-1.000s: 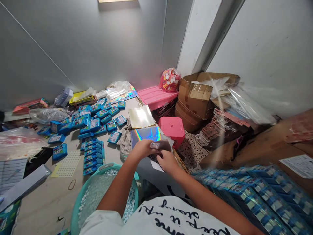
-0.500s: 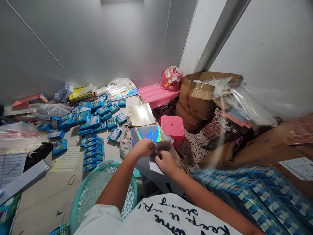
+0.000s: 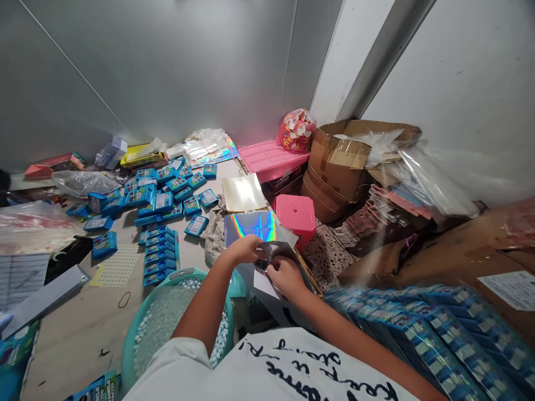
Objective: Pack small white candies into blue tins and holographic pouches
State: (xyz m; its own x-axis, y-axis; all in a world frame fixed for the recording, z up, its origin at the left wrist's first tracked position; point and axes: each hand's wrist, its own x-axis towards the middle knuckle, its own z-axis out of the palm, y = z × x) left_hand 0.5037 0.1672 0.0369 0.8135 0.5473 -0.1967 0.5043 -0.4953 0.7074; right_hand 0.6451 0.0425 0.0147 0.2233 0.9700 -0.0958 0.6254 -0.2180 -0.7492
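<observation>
Just beyond my lap, my left hand [image 3: 247,249] has its fingers closed on the edge of a thin grey sheet [image 3: 285,252]. Close beside it on the right, my right hand [image 3: 287,277] is pinched with the fingers curled in; what it grips is hidden. A small dark shiny piece shows between the two hands, too unclear to name. Below them lies a white paper [image 3: 264,285]. Past my left hand is a silver rainbow-sheen sheet [image 3: 251,225], with a pale gold sheet [image 3: 243,192] behind it.
A teal basket [image 3: 130,334] of small white balls stands at my left. Blue packs [image 3: 162,203] lie scattered on the table [image 3: 79,328]. On the right are a pink container [image 3: 296,211], a cardboard box [image 3: 334,172] and stacked blue packs [image 3: 418,328].
The view has shifted slightly. Both hands stay close together, and the grey sheet between them sits at a slightly different angle.
</observation>
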